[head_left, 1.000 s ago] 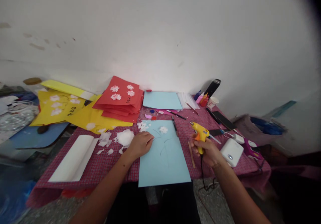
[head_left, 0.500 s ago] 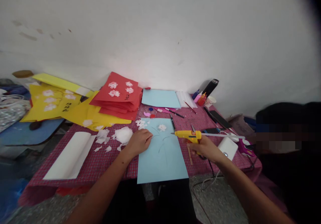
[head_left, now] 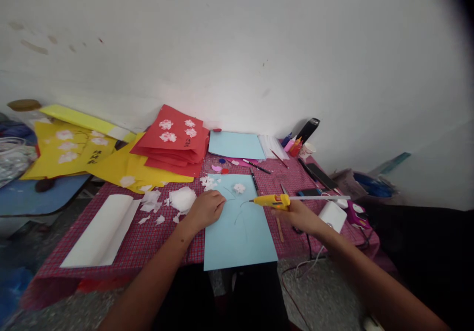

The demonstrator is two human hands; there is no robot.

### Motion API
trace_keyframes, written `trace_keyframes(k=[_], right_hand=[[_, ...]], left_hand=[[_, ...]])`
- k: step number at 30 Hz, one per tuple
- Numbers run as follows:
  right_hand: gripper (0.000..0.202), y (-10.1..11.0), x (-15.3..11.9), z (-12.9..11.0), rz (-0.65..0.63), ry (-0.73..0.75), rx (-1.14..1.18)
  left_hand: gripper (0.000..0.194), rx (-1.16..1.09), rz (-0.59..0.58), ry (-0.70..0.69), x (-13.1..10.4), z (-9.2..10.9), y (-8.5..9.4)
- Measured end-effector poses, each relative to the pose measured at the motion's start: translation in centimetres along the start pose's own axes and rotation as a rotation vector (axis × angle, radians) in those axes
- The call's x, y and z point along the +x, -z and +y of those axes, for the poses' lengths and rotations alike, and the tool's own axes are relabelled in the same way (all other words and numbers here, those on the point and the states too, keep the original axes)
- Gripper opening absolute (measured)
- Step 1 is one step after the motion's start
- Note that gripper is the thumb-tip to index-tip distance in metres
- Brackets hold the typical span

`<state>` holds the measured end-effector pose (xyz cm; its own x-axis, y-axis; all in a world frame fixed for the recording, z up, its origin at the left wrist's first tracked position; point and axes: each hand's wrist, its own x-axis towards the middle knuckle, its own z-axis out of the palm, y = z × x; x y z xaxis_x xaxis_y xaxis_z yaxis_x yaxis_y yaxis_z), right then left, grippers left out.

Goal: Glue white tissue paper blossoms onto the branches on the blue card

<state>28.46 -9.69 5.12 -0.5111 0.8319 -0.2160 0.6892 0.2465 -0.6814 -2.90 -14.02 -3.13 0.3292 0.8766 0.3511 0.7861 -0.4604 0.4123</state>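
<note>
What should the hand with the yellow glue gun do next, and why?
Maybe the right hand should tip the yellow glue gun nozzle-down toward the blue sheet. Its nozzle points sideways, close to a curved drawn line with no white paper on it. The left hand is at the sheet's left edge, so it could probably steady the sheet.

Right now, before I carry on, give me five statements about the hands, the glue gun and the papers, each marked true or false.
1. The right hand holds the yellow glue gun. True.
2. The left hand grips a black pen. False: no pen shows in it; it is at the front blue sheet's left edge.
3. A white cluster lies on that blue sheet. True.
4. The glue stick is wholly inside the gun. False: much of it sticks out behind.
5. The top red sheet bears flowers. True.
</note>
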Motion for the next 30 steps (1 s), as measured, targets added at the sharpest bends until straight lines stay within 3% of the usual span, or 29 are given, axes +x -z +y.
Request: trace_keyframes(k=[2, 7, 12, 30], right_hand=[[0.036, -0.2, 0.1, 0.1, -0.028, 0.009, -0.021], [0.041, -0.5, 0.5, 0.7, -0.045, -0.011, -0.322], [0.041, -0.4, 0.4, 0.3, -0.051, 0.022, -0.414], [0.03, -0.4, 0.7, -0.2, -0.001, -0.004, -0.285]], left_hand=[[0.018, 0.0, -0.006, -0.002, 0.0, 0.0, 0.0], [0.018, -0.001, -0.005, -0.006, 0.0, -0.2, -0.1], [0.018, -0.009, -0.015, -0.002, 0.0, -0.1, -0.1], [0.018, 0.007, -0.029, -0.01, 0.0, 0.0, 0.0]])
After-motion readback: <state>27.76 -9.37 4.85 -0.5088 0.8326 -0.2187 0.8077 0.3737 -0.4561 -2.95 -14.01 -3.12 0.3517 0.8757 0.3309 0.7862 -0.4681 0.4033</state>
